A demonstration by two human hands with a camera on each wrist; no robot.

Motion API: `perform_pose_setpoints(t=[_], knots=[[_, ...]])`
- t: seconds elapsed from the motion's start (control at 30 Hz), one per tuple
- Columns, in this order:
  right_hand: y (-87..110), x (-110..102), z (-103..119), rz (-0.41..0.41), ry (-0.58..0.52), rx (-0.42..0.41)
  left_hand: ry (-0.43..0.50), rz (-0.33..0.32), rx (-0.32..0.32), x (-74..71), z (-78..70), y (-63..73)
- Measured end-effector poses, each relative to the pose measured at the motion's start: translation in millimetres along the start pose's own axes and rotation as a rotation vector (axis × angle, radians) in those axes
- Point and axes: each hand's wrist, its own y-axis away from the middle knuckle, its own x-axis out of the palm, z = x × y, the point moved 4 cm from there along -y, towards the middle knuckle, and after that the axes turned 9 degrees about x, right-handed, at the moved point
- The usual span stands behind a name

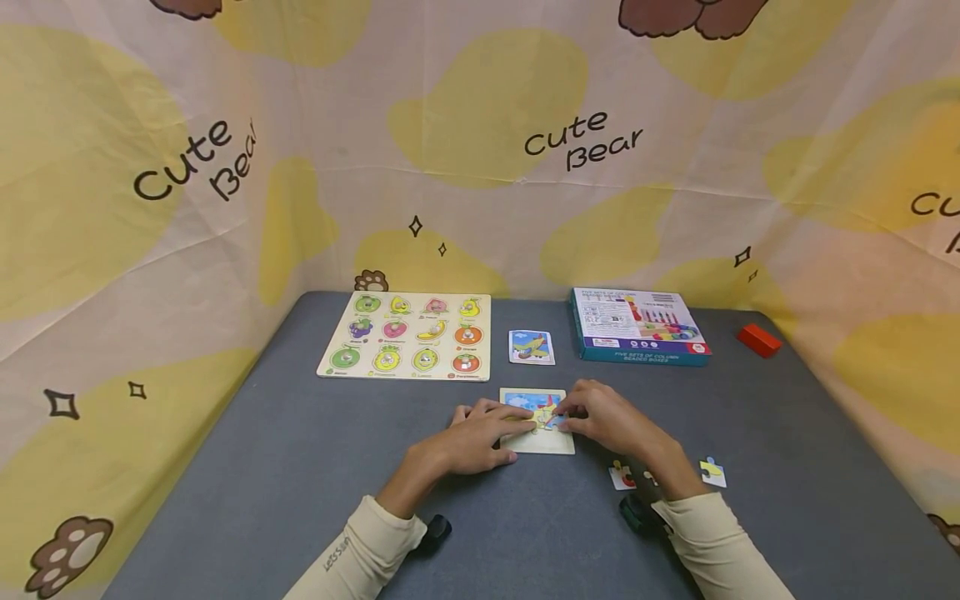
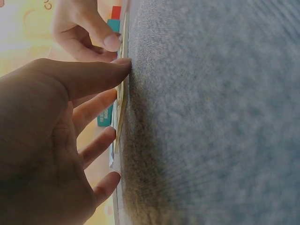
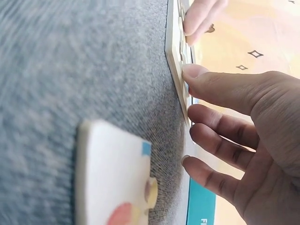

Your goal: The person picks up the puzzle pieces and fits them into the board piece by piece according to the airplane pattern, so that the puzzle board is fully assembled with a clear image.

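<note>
A small wooden jigsaw puzzle board [image 1: 538, 443] with a pale frame lies on the table, partly filled with an airplane-and-sky picture. My left hand [image 1: 474, 437] rests along its left side, fingers stretched over the picture. In the left wrist view, the left thumb [image 2: 101, 77] lies at the board's near edge. From the right, my right hand [image 1: 611, 421] pinches a puzzle piece [image 1: 553, 421] between thumb and fingertips, down at the picture. Its thumb [image 3: 220, 86] shows right at the board's edge in the right wrist view. The fingers partly cover the picture.
Loose puzzle pieces lie near the right forearm, one white and red [image 1: 621, 476], another yellow and white [image 1: 712, 472]. Behind the board are an airplane picture card [image 1: 531, 347], a fruit board [image 1: 408, 337], a boxed set [image 1: 641, 329] and a red block [image 1: 759, 340].
</note>
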Motion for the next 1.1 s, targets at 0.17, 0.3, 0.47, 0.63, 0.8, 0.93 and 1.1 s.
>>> perform_pose_setpoints(t=[0.17, 0.3, 0.47, 0.63, 0.8, 0.93, 1.1], knots=[[-1.2, 1, 1, -0.007, 0.004, 0.013, 0.008, -0.004, 0.004, -0.8, -0.7, 0.9], [-0.8, 1, 3, -0.015, 0.013, 0.011, 0.007, -0.006, 0.011, -0.5, -0.6, 1.2], [0.6, 0, 6, -0.022, 0.027, -0.007, -0.001, -0.007, 0.019, -0.7, -0.3, 1.5], [0.8, 0, 6, -0.026, 0.027, -0.006, 0.005, -0.019, 0.037, 1.8, 2.4, 0.8], [0.6, 3, 5, -0.024, 0.022, 0.006, 0.004, -0.041, 0.067, 6.1, 7.6, -0.2], [0.2, 5, 6, -0.017, 0.011, 0.006, 0.001, -0.056, 0.079, 10.2, 13.0, -1.8], [0.2, 6, 8, -0.015, 0.019, 0.006, 0.004, -0.058, 0.069, 11.8, 15.2, -3.2]])
